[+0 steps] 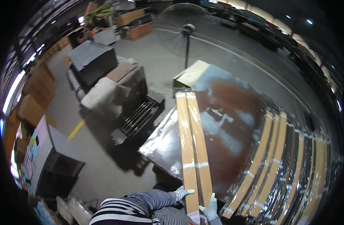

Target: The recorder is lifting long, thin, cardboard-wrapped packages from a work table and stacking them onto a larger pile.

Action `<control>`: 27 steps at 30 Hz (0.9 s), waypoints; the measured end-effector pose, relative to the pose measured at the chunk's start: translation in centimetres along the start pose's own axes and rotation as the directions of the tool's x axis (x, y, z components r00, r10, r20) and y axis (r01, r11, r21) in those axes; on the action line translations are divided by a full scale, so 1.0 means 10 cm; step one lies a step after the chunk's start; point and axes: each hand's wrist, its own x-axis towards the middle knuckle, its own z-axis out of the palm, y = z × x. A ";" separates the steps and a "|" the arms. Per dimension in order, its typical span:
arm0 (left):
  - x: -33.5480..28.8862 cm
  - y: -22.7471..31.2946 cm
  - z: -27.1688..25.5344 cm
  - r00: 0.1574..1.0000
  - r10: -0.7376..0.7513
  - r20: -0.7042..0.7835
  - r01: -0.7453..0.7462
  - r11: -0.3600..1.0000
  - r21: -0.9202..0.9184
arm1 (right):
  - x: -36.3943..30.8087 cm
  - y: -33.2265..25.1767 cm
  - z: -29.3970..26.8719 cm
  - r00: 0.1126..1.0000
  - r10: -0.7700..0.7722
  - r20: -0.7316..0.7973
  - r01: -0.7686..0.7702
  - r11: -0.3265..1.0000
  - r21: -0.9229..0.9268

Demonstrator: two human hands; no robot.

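A long, narrow package (pixel 185 138) with two brown cardboard strips under clear plastic lies lengthwise over the table's edge, its near end close to my body. White tape bands cross it. My left hand (pixel 182 192), in a pale striped glove, grips its left edge. Lower down, my right hand (pixel 210 208), gloved alike, holds the right edge with the thumb along the side. Beneath the package is a metal-topped table (pixel 232 150) with brown and grey patches. The fingers under the package are hidden.
Several similar wrapped packages (pixel 264 165) lie side by side on the right. A standing fan (pixel 187 30) rises beyond the table. Left of it are a covered machine (pixel 115 88) and a rack of metal rods (pixel 140 117). Cardboard boxes (pixel 35 108) stand far left, behind a grey cabinet (pixel 48 150).
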 end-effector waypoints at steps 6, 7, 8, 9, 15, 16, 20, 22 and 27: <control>-0.28 0.22 -0.75 0.959 0.184 -0.216 -0.215 0.968 -0.129 | 0.88 -1.11 -0.32 0.922 -0.382 0.059 0.387 0.916 -0.106; -0.29 0.35 -0.79 0.960 0.164 -0.229 -0.206 0.963 -0.176 | 1.00 -1.25 -0.40 0.918 -0.392 0.069 0.397 0.912 -0.106; -0.28 0.46 -0.94 0.957 0.072 -0.282 -0.107 0.988 -0.110 | 1.18 -1.33 -0.39 0.909 -0.390 0.149 0.406 0.909 -0.095; -0.29 0.64 -0.96 0.946 0.052 -0.321 -0.095 0.988 -0.120 | 1.26 -1.43 -0.43 0.894 -0.427 0.131 0.442 0.891 -0.108; -0.58 1.40 -1.26 0.864 0.257 -0.432 -0.411 0.857 -0.311 | 1.83 -2.22 -0.51 0.822 -0.563 0.089 0.569 0.819 -0.080; -0.67 1.61 -1.26 0.855 0.164 -0.492 -0.311 0.921 -0.235 | 1.88 -2.36 -0.52 0.800 -0.597 0.060 0.600 0.790 -0.127; 0.07 1.44 -1.82 0.705 0.413 -0.576 -0.680 0.624 -0.385 | 2.12 -2.78 -0.48 0.783 -0.612 0.110 0.614 0.789 0.015; 0.53 1.32 -2.27 0.687 0.401 -0.606 -0.684 0.638 -0.353 | 2.18 -2.89 -0.36 0.699 -0.715 -0.021 0.707 0.695 -0.126; 0.88 1.69 -2.85 0.400 0.751 -0.525 -0.829 0.541 0.141 | 2.64 -3.59 -0.56 0.878 -0.375 0.298 0.447 0.864 -0.231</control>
